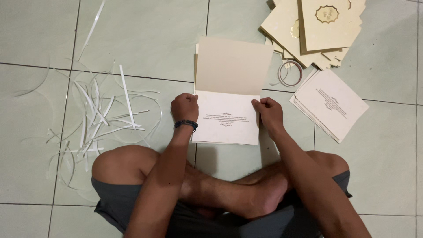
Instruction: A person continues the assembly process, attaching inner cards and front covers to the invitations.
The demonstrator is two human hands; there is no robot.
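Matt cream paper card (232, 66), white paper strips (94, 112), on smooth glossy floor tiles (145, 35).

Tiled floor (150, 39) bears card stacks (317, 31), paper strips (97, 114), seemingly a tape roll (290, 72).

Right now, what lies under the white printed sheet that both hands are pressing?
The white printed sheet lies on an open cream card, whose upper flap shows above it. The left hand and right hand press its top corners. The card's lower half is covered.

Pale green glossy floor tiles (145, 39) with dark grout lines are filling the room; dim soft light is reflecting off them.
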